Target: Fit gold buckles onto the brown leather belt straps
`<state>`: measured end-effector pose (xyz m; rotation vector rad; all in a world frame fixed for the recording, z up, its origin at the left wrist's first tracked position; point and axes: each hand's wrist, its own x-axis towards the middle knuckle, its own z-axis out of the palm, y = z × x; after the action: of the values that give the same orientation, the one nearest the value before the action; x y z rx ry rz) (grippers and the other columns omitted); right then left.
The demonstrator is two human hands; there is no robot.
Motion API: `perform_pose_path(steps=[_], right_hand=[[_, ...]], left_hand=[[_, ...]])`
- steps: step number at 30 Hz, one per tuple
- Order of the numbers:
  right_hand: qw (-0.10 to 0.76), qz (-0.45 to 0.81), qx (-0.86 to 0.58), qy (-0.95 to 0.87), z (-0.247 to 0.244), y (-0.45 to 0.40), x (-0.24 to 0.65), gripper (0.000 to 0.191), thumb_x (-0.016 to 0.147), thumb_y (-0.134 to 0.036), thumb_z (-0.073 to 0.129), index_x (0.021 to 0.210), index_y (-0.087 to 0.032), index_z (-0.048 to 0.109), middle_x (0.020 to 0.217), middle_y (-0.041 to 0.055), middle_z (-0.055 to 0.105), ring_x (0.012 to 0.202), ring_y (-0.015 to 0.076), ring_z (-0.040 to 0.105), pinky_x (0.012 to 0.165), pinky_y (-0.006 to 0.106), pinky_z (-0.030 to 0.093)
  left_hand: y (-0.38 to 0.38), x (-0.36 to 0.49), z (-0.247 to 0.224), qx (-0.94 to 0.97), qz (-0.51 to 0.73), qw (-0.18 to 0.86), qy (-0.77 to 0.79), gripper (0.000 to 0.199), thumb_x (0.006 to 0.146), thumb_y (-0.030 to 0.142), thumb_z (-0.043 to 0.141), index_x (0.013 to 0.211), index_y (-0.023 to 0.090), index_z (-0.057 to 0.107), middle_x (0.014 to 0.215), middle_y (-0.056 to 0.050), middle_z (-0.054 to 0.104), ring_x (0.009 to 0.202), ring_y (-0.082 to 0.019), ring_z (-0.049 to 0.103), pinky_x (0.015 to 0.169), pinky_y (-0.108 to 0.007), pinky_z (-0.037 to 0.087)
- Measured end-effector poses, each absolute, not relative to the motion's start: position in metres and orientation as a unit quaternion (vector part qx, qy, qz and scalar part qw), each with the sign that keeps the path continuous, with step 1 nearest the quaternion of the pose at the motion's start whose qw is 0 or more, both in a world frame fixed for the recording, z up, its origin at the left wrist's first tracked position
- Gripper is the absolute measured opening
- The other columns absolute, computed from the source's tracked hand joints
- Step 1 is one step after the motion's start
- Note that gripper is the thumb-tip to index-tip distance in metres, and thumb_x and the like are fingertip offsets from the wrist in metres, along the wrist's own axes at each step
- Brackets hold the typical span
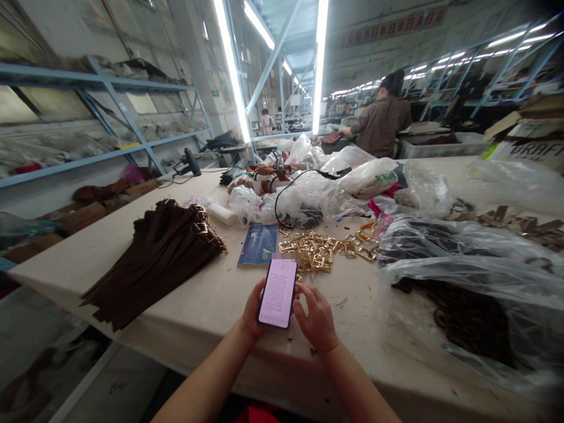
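A phone (277, 294) with a lit page of text is held upright near the table's front edge. My left hand (253, 311) is wrapped round its left side and lower back. Beside the phone's right edge is my right hand (316, 317), its fingers bent and apart, with nothing visible in them. Just beyond lie a blue booklet (259, 244) and a pile of gold buckles (317, 249). To the left rests a bundle of dark brown straps (154, 261) with gold buckles at one end.
Clear plastic bags (308, 194) and brown pieces cover the back of the pale table (198, 317). A large bag with dark contents (471, 317) lies right. A black handheld tool (192, 163) stands back left. A person (383, 120) is beyond the table.
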<state>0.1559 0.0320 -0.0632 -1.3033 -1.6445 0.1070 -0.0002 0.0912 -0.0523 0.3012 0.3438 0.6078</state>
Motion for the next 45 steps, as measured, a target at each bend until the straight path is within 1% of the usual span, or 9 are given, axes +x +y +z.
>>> perform_pose_path(steps=[4,8,15,18,24,32,39,45], right_hand=[[0.497,0.049,-0.539,-0.678,-0.0648,0.0325,0.1558,0.033,0.082,-0.023,0.046,0.114,-0.017,0.047,0.096,0.0093,0.058,0.089,0.0205,0.056,0.078,0.038,0.048],[0.498,0.049,-0.538,-0.679,-0.0654,0.0329,0.1558,0.033,0.082,-0.024,0.046,0.114,-0.018,0.046,0.096,0.0088,0.058,0.088,0.0204,0.056,0.078,0.038,0.047],[0.498,0.045,-0.537,-0.680,-0.0644,0.0323,0.1560,0.033,0.081,-0.023,0.047,0.113,-0.018,0.046,0.097,0.0090,0.058,0.090,0.0208,0.056,0.078,0.038,0.048],[0.497,0.044,-0.535,-0.682,-0.0648,0.0321,0.1562,0.033,0.081,-0.022,0.047,0.113,-0.017,0.047,0.096,0.0092,0.058,0.090,0.0208,0.056,0.079,0.038,0.047],[0.498,0.060,-0.531,-0.683,-0.0658,0.0320,0.1563,0.034,0.081,-0.022,0.045,0.115,-0.018,0.047,0.097,0.0088,0.058,0.089,0.0202,0.056,0.079,0.038,0.048],[0.500,0.050,-0.529,-0.684,-0.0642,0.0317,0.1562,0.034,0.081,-0.023,0.046,0.115,-0.018,0.047,0.096,0.0088,0.058,0.090,0.0207,0.056,0.079,0.038,0.048],[0.500,0.052,-0.531,-0.682,-0.0639,0.0317,0.1563,0.033,0.081,-0.023,0.046,0.114,-0.019,0.048,0.095,0.0082,0.058,0.088,0.0202,0.057,0.078,0.038,0.048],[0.498,0.050,-0.530,-0.685,-0.0649,0.0317,0.1566,0.033,0.081,-0.023,0.045,0.114,-0.019,0.047,0.094,0.0084,0.058,0.089,0.0208,0.056,0.078,0.039,0.048]], left_hand=[[0.0909,0.0004,-0.0520,0.149,0.303,0.926,0.169,0.058,0.084,0.046,0.038,0.122,0.003,0.047,0.108,-0.018,0.062,0.101,-0.029,0.057,0.082,-0.034,0.043],[0.0910,-0.0001,-0.0519,0.153,0.299,0.927,0.169,0.057,0.084,0.046,0.037,0.121,0.003,0.047,0.109,-0.018,0.061,0.099,-0.028,0.059,0.078,-0.032,0.044],[0.0911,-0.0001,-0.0524,0.145,0.302,0.926,0.172,0.055,0.084,0.045,0.039,0.119,0.004,0.050,0.108,-0.017,0.062,0.102,-0.028,0.057,0.084,-0.033,0.043],[0.0916,-0.0003,-0.0527,0.144,0.298,0.928,0.169,0.055,0.084,0.046,0.039,0.118,0.004,0.050,0.106,-0.017,0.063,0.100,-0.028,0.058,0.081,-0.032,0.044],[0.0926,-0.0019,-0.0538,0.142,0.292,0.930,0.170,0.058,0.084,0.047,0.038,0.121,0.003,0.048,0.107,-0.018,0.062,0.098,-0.027,0.059,0.076,-0.031,0.045],[0.0903,-0.0006,-0.0525,0.147,0.301,0.926,0.176,0.058,0.084,0.047,0.038,0.122,0.005,0.048,0.106,-0.017,0.063,0.100,-0.028,0.058,0.083,-0.034,0.042],[0.0924,-0.0009,-0.0546,0.145,0.302,0.926,0.173,0.055,0.084,0.046,0.037,0.119,0.005,0.050,0.107,-0.017,0.063,0.099,-0.027,0.059,0.081,-0.033,0.043],[0.0931,-0.0014,-0.0559,0.140,0.296,0.928,0.177,0.058,0.084,0.046,0.037,0.122,0.004,0.047,0.107,-0.018,0.062,0.097,-0.027,0.060,0.078,-0.031,0.044]])
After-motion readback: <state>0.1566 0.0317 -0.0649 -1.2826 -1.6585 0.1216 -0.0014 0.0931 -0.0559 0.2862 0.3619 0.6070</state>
